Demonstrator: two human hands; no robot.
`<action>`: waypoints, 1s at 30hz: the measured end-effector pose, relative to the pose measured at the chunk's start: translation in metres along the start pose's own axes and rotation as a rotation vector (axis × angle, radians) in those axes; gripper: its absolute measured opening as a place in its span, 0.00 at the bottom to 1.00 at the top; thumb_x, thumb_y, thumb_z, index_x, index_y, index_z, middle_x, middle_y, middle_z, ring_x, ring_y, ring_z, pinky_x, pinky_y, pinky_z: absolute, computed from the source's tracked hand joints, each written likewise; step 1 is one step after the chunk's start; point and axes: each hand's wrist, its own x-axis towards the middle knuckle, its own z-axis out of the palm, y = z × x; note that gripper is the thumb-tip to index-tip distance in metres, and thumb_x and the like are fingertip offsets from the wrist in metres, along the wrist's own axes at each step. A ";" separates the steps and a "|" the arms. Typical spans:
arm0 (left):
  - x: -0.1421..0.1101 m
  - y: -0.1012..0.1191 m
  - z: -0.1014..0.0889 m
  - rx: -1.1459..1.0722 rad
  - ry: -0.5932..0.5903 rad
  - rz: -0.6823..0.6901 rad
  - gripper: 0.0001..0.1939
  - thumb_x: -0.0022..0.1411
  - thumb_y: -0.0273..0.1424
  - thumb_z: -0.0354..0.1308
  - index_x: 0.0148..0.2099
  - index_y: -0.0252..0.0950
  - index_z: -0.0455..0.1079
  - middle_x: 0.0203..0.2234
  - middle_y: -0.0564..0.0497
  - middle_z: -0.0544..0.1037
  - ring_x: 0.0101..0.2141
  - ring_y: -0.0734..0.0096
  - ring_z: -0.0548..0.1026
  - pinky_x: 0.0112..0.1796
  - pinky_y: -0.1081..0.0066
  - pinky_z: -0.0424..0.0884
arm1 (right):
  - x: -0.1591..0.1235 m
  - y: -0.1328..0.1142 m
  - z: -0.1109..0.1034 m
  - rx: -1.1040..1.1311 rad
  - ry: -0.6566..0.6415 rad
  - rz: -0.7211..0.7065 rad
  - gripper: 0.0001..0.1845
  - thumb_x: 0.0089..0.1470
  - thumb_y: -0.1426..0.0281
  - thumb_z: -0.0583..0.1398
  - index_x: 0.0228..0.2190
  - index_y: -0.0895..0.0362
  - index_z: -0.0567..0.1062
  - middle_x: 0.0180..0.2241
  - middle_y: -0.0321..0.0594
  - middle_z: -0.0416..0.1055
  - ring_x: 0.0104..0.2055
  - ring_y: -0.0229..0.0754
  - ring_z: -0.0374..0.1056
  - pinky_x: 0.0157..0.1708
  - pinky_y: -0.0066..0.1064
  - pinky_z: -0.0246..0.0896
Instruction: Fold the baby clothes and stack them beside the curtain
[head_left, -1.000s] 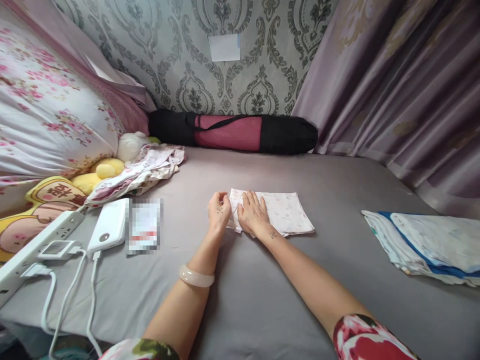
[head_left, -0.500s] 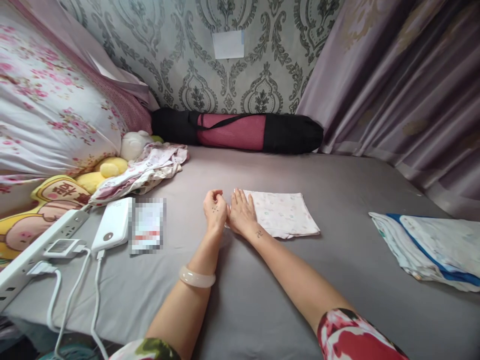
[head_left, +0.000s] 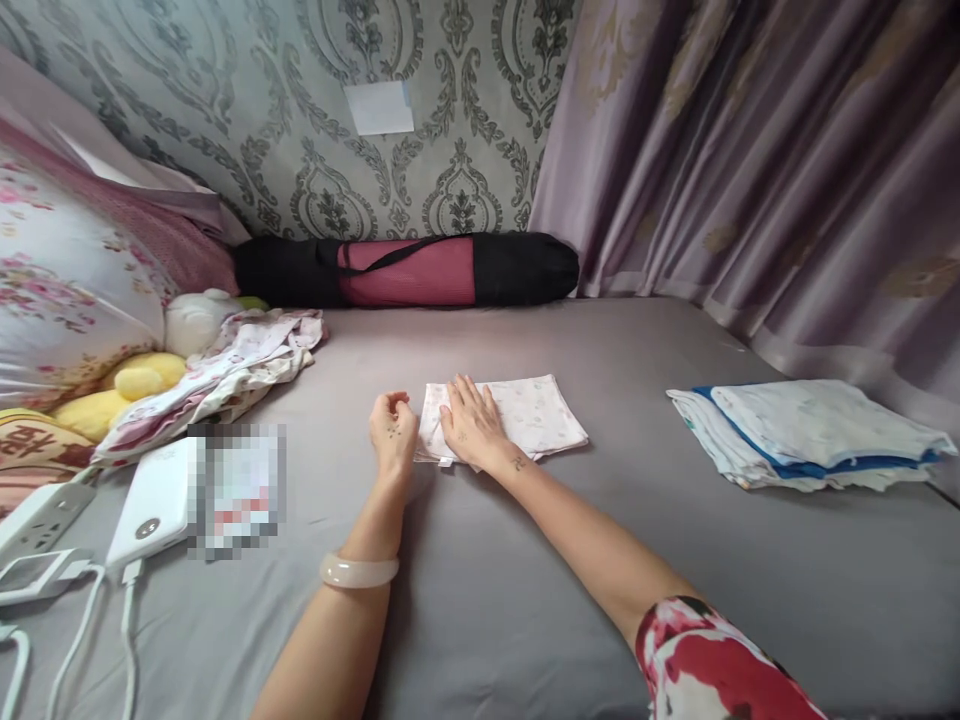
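Observation:
A folded pale pink printed cloth (head_left: 536, 412) lies flat on the grey sheet, with a small white tag sticking out at its near edge. On its left half rests my right hand (head_left: 472, 425), palm down and fingers stretched out. Just beside the cloth's left edge is my left hand (head_left: 393, 432), curled into a loose fist; nothing shows in it, and the cloth's edge looks unpulled. A pale bangle (head_left: 358, 572) circles my left forearm.
A stack of folded cloths (head_left: 817, 425) sits at right. Crumpled printed fabric (head_left: 262, 350), plush toys (head_left: 142, 380), a white power bank (head_left: 156, 505), cables, a power strip (head_left: 45, 520) and a blurred packet (head_left: 244, 495) are at left. A black-and-red rolled bag (head_left: 409, 272) lies against the wall.
My right hand slid to the cloth's left end, then back rightward over it, still flat. My left hand stays curled beside it. The view has turned right, showing more of the cloth stack.

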 end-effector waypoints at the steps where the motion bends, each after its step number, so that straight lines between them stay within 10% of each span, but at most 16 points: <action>1: -0.004 0.002 0.002 0.047 -0.016 0.044 0.11 0.58 0.29 0.46 0.39 0.37 0.69 0.37 0.46 0.79 0.39 0.64 0.76 0.43 0.64 0.71 | -0.005 0.008 -0.005 -0.025 0.008 0.000 0.31 0.64 0.65 0.43 0.63 0.68 0.57 0.67 0.52 0.47 0.70 0.49 0.38 0.66 0.46 0.29; 12: -0.039 0.018 0.015 0.513 -0.351 0.551 0.16 0.64 0.25 0.45 0.52 0.35 0.65 0.46 0.40 0.76 0.52 0.57 0.71 0.53 0.57 0.63 | -0.022 0.039 -0.004 -0.107 -0.094 0.002 0.32 0.64 0.63 0.43 0.64 0.65 0.54 0.68 0.48 0.45 0.70 0.47 0.38 0.66 0.47 0.26; 30: -0.045 0.021 0.018 0.639 -0.525 0.476 0.23 0.67 0.39 0.46 0.61 0.36 0.62 0.62 0.37 0.62 0.64 0.49 0.55 0.60 0.46 0.51 | -0.026 0.075 -0.020 -0.154 -0.101 0.096 0.31 0.65 0.61 0.43 0.65 0.61 0.54 0.68 0.49 0.45 0.70 0.49 0.39 0.66 0.49 0.27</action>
